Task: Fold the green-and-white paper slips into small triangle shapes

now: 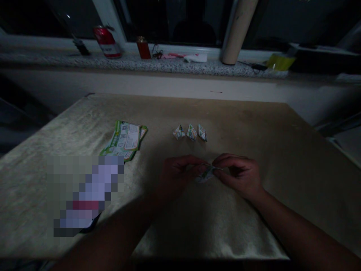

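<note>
Between my two hands, just above the table, is a small folded piece of printed paper (207, 174), whitish with green marks. My left hand (180, 171) pinches its left side between thumb and fingers. On the other side my right hand (239, 171) pinches the right edge the same way. Beyond the hands, 3 small folded paper shapes (191, 133) with pointed tips stand in a row. Dim light hides the finer folds. To the left lie several flat green-and-white printed sheets (126, 137), overlapping one another.
A phone-like device (97, 184) with a blurred-out bright screen lies left of my left forearm. The table (242, 120) has a shiny beige cover. On the granite windowsill (129, 64) stand a red can (107, 42), a red jar (143, 48) and a cardboard tube (238, 34).
</note>
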The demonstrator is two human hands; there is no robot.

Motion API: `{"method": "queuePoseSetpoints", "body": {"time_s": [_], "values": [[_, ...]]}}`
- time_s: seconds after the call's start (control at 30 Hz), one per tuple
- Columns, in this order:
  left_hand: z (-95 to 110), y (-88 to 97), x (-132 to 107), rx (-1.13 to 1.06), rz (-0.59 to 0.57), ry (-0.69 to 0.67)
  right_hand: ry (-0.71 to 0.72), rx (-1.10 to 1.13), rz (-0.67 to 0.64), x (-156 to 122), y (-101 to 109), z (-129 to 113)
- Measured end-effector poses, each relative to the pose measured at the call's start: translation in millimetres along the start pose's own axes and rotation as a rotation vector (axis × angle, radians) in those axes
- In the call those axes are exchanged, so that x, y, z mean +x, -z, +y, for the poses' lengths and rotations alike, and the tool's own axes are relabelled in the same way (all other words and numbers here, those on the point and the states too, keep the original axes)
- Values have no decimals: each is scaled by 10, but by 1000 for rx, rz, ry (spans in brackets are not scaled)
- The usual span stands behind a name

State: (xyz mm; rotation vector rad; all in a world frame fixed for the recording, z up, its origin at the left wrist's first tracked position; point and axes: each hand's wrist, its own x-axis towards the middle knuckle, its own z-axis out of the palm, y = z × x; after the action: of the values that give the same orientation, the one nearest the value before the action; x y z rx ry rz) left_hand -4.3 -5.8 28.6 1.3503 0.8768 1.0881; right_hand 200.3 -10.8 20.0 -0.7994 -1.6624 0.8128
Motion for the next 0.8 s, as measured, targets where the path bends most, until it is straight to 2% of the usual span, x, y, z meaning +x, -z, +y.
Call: {"method": "queuePoseSetpoints", "body": {"time_s": [0.47,0.8], "values": [[-19,-13,8,19,63,23,-16,28,-6,10,5,-10],[-45,-11,21,-53,70,50,6,36,12,6,-1,-17]]}}
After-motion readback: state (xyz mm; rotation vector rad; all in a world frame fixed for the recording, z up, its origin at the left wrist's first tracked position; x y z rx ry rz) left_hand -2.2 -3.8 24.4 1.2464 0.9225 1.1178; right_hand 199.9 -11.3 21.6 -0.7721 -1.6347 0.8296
